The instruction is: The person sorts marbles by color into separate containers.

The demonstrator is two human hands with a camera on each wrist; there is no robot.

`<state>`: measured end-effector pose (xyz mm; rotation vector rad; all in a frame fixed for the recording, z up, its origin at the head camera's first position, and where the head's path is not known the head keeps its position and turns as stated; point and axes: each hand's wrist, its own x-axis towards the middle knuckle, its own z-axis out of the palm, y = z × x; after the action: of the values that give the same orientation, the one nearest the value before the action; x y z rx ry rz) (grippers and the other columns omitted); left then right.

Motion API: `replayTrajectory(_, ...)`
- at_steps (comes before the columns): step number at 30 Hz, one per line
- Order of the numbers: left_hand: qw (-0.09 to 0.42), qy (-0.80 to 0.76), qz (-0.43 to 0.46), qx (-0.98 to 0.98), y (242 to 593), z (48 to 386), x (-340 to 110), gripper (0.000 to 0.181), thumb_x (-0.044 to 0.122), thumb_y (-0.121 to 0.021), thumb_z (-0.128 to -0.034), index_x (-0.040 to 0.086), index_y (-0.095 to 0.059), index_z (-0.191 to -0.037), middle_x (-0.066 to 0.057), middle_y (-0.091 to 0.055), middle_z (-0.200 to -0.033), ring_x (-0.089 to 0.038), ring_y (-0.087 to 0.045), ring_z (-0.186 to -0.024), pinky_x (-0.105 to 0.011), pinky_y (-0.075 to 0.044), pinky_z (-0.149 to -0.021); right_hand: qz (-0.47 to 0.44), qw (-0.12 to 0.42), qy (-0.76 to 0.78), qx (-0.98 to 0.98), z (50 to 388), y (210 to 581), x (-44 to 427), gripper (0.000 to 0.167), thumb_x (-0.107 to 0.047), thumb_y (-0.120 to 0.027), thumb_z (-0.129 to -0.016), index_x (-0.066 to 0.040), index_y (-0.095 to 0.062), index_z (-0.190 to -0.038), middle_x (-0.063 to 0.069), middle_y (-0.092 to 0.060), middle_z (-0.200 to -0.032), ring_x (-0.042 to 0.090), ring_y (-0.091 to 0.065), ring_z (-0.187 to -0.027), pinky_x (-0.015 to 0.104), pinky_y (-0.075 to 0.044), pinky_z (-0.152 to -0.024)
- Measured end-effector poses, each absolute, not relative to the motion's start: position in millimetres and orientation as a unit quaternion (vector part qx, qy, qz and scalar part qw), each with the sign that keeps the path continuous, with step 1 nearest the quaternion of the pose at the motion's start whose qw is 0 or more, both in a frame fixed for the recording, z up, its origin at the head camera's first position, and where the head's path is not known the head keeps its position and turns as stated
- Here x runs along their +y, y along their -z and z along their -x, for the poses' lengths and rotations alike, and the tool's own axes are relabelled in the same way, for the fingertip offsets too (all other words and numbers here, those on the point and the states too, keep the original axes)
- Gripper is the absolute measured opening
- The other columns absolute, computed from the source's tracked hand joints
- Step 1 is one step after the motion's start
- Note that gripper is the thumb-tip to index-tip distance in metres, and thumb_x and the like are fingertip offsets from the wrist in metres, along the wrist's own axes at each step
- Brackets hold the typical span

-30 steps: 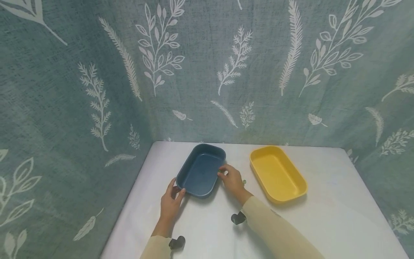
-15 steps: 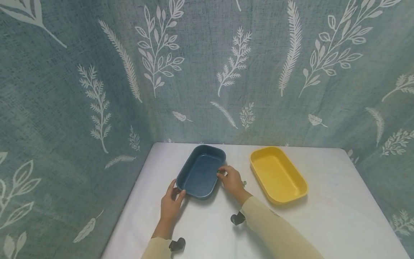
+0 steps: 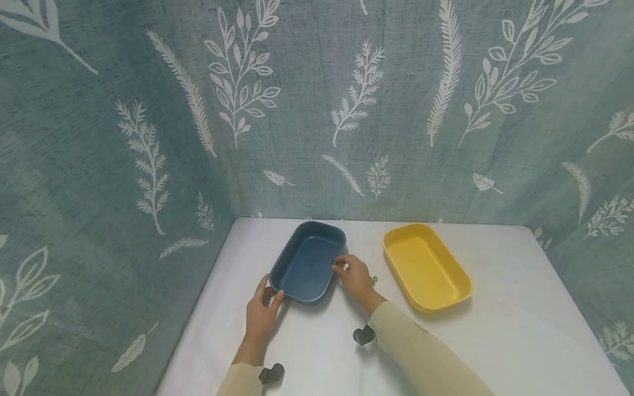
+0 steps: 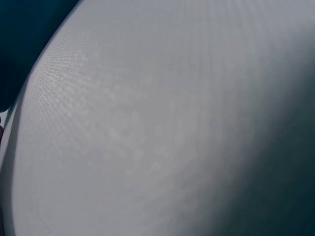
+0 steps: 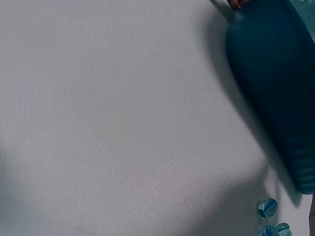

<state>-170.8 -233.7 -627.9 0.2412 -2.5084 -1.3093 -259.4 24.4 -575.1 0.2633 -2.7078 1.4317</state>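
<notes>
In the head view, a dark blue rectangular tray (image 3: 311, 264) sits at the middle of the white table. My left hand (image 3: 262, 313) grips its near left corner, thumb at the rim and fingers along the side. Over the tray's right rim, my right hand (image 3: 354, 278) pinches a small greenish marble (image 3: 334, 263), mostly covered by the fingertips. Clear glass marbles (image 3: 373, 281) with coloured swirls lie on the table by the right wrist. The right wrist view shows one marble (image 5: 267, 207) apart from two others, near the tray's outer wall (image 5: 275, 93).
A yellow rectangular tray (image 3: 427, 268) stands to the right of the blue one, set at an angle. Both trays show bare floors. Leaf-patterned grey-green cloth (image 3: 307, 110) hangs behind and to the sides of the white table (image 3: 515, 330).
My right fingertips have shifted very slightly left and down at the tray's rim. More of the loose marbles shows beside the right wrist. My left hand and both trays have stayed put.
</notes>
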Motion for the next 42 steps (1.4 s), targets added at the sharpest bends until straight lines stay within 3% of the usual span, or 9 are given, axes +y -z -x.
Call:
replayTrajectory(6,0.148,0.454,-0.087,-0.874,627,168,-232,0.068,0.04,-0.067,-0.0922,0.019,-0.036,-0.15,-0.013,-0.066,-0.12,-0.034,-0.053,-0.124,-0.05,-0.033,-0.109,-0.086,0.033,-0.457,-0.885,258,577,24,0.02,-0.022,-0.072,-0.09,-0.009,-0.069,-0.105,-0.002,-0.065,-0.097,0.013,-0.057,-0.081,0.033,-0.05,-0.074)
replayTrajectory(17,0.16,0.453,-0.071,-0.874,631,171,-233,0.068,0.041,-0.066,-0.0923,0.019,-0.037,-0.149,-0.013,-0.066,-0.119,-0.034,-0.055,-0.122,-0.051,-0.034,-0.108,-0.088,0.032,-0.466,-0.88,257,578,29,0.02,-0.022,-0.071,-0.091,-0.009,-0.069,-0.106,-0.001,-0.065,-0.098,0.013,-0.056,-0.077,0.031,-0.05,-0.07)
replayTrajectory(27,0.16,0.449,-0.069,-0.876,630,171,-233,0.07,0.041,-0.066,-0.0924,0.016,-0.036,-0.15,-0.014,-0.066,-0.12,-0.036,-0.053,-0.123,-0.054,-0.033,-0.108,-0.109,0.062,-0.452,-0.883,254,588,53,0.018,-0.018,-0.072,-0.089,-0.009,-0.07,-0.105,-0.002,-0.066,-0.095,0.017,-0.062,-0.089,0.036,-0.052,-0.079)
replayTrajectory(32,0.156,0.451,-0.073,-0.876,629,171,-232,0.07,0.04,-0.067,-0.0924,0.018,-0.036,-0.15,-0.013,-0.066,-0.12,-0.036,-0.052,-0.124,-0.053,-0.032,-0.109,-0.09,0.054,-0.463,-0.88,251,590,71,0.018,-0.014,-0.07,-0.09,-0.008,-0.069,-0.107,0.002,-0.067,-0.102,0.022,-0.062,-0.101,0.041,-0.051,-0.089)
replayTrajectory(39,0.148,0.449,-0.083,-0.877,627,171,-233,0.069,0.041,-0.066,-0.0927,0.02,-0.036,-0.15,-0.013,-0.066,-0.12,-0.035,-0.052,-0.125,-0.053,-0.029,-0.11,-0.029,0.013,-0.458,-0.888,247,595,90,0.02,-0.016,-0.067,-0.093,-0.012,-0.067,-0.112,0.002,-0.066,-0.11,0.017,-0.061,-0.092,0.037,-0.051,-0.086)
replayTrajectory(42,0.15,0.45,-0.081,-0.877,626,170,-234,0.069,0.042,-0.066,-0.0927,0.019,-0.036,-0.15,-0.013,-0.066,-0.12,-0.035,-0.052,-0.125,-0.054,-0.03,-0.11,-0.024,-0.001,-0.454,-0.891,244,596,94,0.022,-0.018,-0.065,-0.094,-0.01,-0.067,-0.115,0.004,-0.066,-0.115,0.019,-0.061,-0.104,0.041,-0.048,-0.095)
